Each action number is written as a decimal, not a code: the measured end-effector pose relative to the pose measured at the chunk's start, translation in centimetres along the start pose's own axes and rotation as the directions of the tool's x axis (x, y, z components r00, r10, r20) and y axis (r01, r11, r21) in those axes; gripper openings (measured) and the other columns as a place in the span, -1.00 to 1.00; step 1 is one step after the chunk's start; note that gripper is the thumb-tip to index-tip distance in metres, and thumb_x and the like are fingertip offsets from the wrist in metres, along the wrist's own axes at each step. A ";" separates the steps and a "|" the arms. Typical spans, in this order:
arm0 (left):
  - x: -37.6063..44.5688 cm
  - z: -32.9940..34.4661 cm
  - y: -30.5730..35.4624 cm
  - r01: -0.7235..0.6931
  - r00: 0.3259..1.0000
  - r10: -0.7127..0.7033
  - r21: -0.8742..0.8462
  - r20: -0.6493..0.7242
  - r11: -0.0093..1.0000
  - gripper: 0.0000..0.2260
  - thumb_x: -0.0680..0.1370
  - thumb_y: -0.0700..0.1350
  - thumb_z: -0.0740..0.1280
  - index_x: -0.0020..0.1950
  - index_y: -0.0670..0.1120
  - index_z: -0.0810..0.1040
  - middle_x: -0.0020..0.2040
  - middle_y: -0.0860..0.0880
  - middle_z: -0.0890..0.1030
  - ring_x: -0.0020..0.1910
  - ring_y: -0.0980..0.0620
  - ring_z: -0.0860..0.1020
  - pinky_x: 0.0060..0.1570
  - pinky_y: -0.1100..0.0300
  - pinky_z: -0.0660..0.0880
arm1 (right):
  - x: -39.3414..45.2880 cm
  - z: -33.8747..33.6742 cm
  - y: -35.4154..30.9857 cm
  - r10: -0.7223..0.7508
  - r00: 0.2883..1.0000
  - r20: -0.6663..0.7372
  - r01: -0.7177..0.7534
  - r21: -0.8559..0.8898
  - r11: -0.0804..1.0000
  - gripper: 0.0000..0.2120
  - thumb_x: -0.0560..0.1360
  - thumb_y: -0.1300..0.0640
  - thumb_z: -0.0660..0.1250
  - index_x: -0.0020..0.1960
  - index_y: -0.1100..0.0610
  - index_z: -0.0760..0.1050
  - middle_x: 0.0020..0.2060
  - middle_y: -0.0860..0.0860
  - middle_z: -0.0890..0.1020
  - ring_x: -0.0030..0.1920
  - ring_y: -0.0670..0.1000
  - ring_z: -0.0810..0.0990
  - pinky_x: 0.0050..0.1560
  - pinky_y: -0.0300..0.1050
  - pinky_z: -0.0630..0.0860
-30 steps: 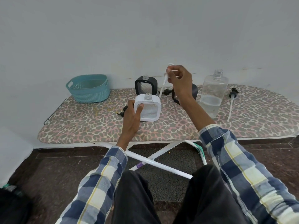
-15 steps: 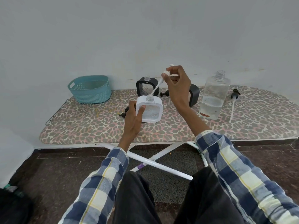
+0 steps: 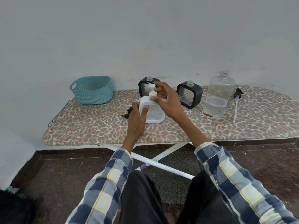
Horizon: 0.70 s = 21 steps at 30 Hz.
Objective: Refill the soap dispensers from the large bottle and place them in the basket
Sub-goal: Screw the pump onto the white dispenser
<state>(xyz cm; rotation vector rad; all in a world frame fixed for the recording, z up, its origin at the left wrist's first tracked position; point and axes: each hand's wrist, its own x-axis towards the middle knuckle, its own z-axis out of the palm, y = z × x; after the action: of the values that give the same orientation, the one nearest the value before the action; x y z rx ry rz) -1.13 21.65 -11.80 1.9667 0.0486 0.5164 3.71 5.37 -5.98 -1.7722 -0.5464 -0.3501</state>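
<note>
At frame centre the white dispenser (image 3: pixel 152 110) is stood on the leopard-print ironing board (image 3: pixel 97 126), gripped at its side by the left hand (image 3: pixel 137 118). The white pump (image 3: pixel 152 91) is pinched at its collar by the right hand (image 3: pixel 166 102); it should be kept upright and screwed fully down, the body being steadied against tipping

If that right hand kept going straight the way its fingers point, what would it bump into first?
The right hand points left and away, its fingers round the white pump on the white dispenser. Past that, probably the rear-left black dispenser, though depth is hard to judge.
</note>
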 end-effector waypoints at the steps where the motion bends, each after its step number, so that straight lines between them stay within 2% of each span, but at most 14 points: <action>1: 0.0 0.0 0.0 0.001 1.000 -0.001 0.004 0.003 1.000 -0.48 0.62 0.36 0.19 0.31 -0.04 0.42 0.08 0.05 0.63 0.05 0.07 0.63 0.09 -0.10 0.59 | 0.2 0.0 0.0 0.008 1.000 0.011 -0.007 -0.017 1.000 -0.58 0.53 0.27 0.55 0.36 0.20 0.57 0.15 0.05 0.68 0.11 -0.06 0.69 0.29 -0.14 0.62; 4: 0.0 0.0 0.0 -0.001 1.000 0.001 0.010 0.013 1.000 -0.47 0.62 0.38 0.17 0.32 -0.03 0.41 0.11 0.07 0.62 0.08 0.09 0.62 0.12 -0.09 0.59 | 0.7 -0.1 0.3 0.023 0.999 0.036 -0.021 -0.065 0.998 -0.67 0.53 0.28 0.56 0.26 0.26 0.63 0.17 0.10 0.68 0.13 0.03 0.70 0.30 -0.15 0.61; 7: -0.1 0.0 -0.1 0.003 1.000 -0.003 0.015 0.016 1.000 -0.45 0.61 0.40 0.16 0.33 -0.03 0.40 0.12 0.07 0.61 0.09 0.10 0.61 0.12 -0.07 0.58 | 0.8 -0.1 0.5 0.053 0.998 0.026 -0.051 -0.060 0.997 -0.68 0.49 0.20 0.61 0.18 0.21 0.61 0.14 0.08 0.72 0.11 0.00 0.72 0.25 -0.17 0.64; 10: -0.1 0.0 -0.1 -0.011 1.000 0.011 0.028 0.018 1.000 -0.47 0.63 0.38 0.15 0.33 -0.03 0.40 0.12 0.05 0.60 0.07 0.12 0.61 0.07 0.01 0.56 | 0.7 -0.4 0.5 0.089 0.996 0.016 -0.089 -0.029 0.996 -0.63 0.44 0.11 0.67 0.11 0.21 0.60 0.07 0.06 0.74 0.06 -0.05 0.72 0.12 -0.30 0.62; 12: -0.1 0.1 -0.1 -0.015 1.000 0.014 0.041 0.020 0.999 -0.53 0.66 0.33 0.16 0.31 -0.03 0.39 0.10 0.03 0.60 0.06 0.12 0.60 0.03 0.06 0.54 | 0.7 -0.7 0.3 0.092 0.995 0.037 -0.092 -0.019 0.996 -0.63 0.46 0.05 0.65 0.13 0.20 0.61 0.07 0.04 0.74 0.06 -0.06 0.72 0.10 -0.32 0.60; 14: -0.1 0.1 -0.2 -0.013 1.000 0.013 0.042 0.018 0.999 -0.56 0.67 0.31 0.17 0.30 -0.03 0.38 0.10 0.03 0.60 0.06 0.15 0.59 0.01 0.12 0.50 | 0.8 -1.1 0.2 0.101 0.992 0.081 -0.101 -0.008 0.995 -0.67 0.55 0.02 0.57 0.22 0.16 0.64 0.12 0.01 0.72 0.14 -0.07 0.71 0.18 -0.26 0.58; 16: 0.0 0.1 -0.3 -0.021 1.000 0.020 0.039 0.012 0.999 -0.56 0.67 0.32 0.17 0.29 -0.03 0.39 0.09 0.05 0.60 0.05 0.15 0.59 0.01 0.09 0.51 | 1.0 -1.4 0.2 0.112 0.984 0.141 -0.110 -0.020 0.994 -0.73 0.62 0.07 0.48 0.27 0.15 0.66 0.15 -0.02 0.68 0.18 -0.08 0.68 0.23 -0.25 0.54; 19: 0.1 0.2 -0.4 -0.015 1.000 0.015 0.040 0.011 0.999 -0.58 0.68 0.29 0.18 0.28 -0.03 0.39 0.06 0.08 0.59 0.03 0.16 0.59 -0.01 0.09 0.49 | 1.2 -1.7 0.4 0.126 0.974 0.187 -0.120 -0.045 0.992 -0.79 0.63 0.10 0.45 0.23 0.15 0.69 0.14 -0.04 0.64 0.13 -0.13 0.66 0.16 -0.32 0.51; 21: 0.1 0.2 -0.3 -0.016 1.000 0.016 0.034 0.008 0.999 -0.59 0.68 0.27 0.18 0.27 -0.05 0.39 0.05 0.08 0.58 0.01 0.17 0.58 -0.06 0.13 0.47 | 1.2 -1.4 0.4 0.137 0.979 0.152 -0.132 -0.043 0.990 -0.80 0.60 0.06 0.51 0.17 0.11 0.65 0.17 0.00 0.68 0.14 -0.08 0.69 0.15 -0.26 0.55</action>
<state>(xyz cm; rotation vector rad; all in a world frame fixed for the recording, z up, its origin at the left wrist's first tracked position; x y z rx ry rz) -0.92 21.65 -12.15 2.0043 0.0366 0.5213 5.01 4.16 -5.37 -1.8673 -0.5288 -0.1283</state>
